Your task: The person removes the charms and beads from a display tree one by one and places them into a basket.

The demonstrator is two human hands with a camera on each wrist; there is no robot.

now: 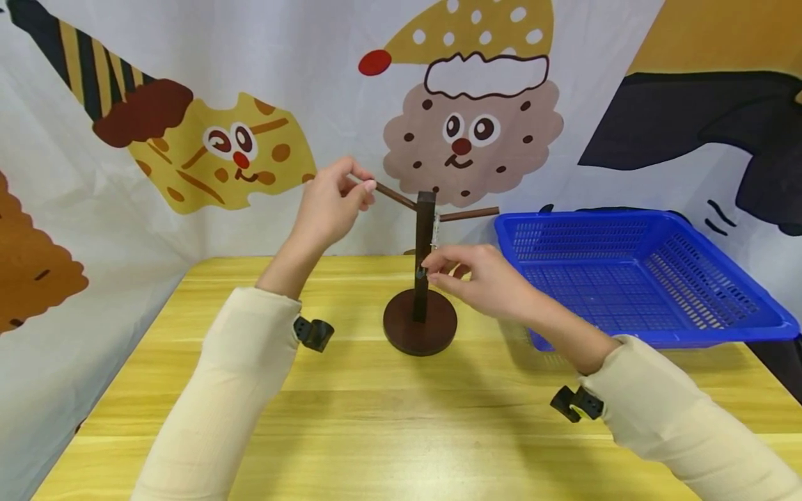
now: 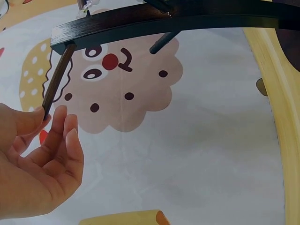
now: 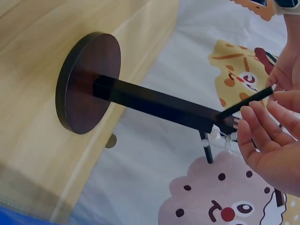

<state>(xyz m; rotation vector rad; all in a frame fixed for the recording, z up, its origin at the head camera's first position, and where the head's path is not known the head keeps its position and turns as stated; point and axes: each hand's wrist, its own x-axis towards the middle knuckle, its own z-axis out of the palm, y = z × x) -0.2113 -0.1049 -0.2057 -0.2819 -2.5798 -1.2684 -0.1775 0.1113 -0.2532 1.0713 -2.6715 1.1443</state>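
A dark brown wooden stand (image 1: 420,327) with a round base, an upright post and two side pegs stands mid-table. My left hand (image 1: 366,186) pinches the tip of the left peg (image 1: 395,196); in the left wrist view the peg (image 2: 56,79) ends between thumb and fingers (image 2: 58,117). A short clear beaded string (image 1: 436,229) hangs by the post under the right peg (image 1: 470,213). My right hand (image 1: 432,271) is at the post, thumb and forefinger pinched at the string's lower end. In the right wrist view the beads (image 3: 220,138) lie just off the fingertips (image 3: 243,124).
A blue plastic basket (image 1: 626,217) sits at the right, its near corner behind my right wrist. The yellow wooden table (image 1: 376,417) stretches in front of the stand. A cartoon-printed cloth (image 1: 464,132) hangs close behind the table.
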